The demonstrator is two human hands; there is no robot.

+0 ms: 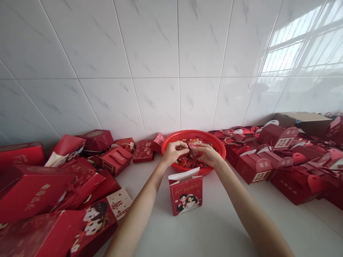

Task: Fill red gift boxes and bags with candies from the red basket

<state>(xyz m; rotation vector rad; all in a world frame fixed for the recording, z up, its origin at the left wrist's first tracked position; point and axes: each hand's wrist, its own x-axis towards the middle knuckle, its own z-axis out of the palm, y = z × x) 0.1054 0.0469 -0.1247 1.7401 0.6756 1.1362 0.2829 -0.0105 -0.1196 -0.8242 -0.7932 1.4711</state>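
Both hands meet above a round red plastic basket [220, 145] that holds several wrapped candies [184, 162]. Between the hands is a candy in a dark red wrapper [193, 152]. My left hand [175, 150] is closed in a pinch at its left side; the fingertips partly cover the contact. My right hand [207, 154] grips the candy from the right, thumb and fingers closed around it. Just in front of the basket, a red gift box [186, 196] printed with a cartoon bridal couple stands upright on the table, its white-lined top flaps open.
Red gift boxes [48, 189] of many shapes lie piled along the left. More red boxes with handles [254, 166] stand in rows on the right, near a cardboard carton [305, 119]. A tiled wall [155, 103] rises directly behind the pale tabletop [214, 228].
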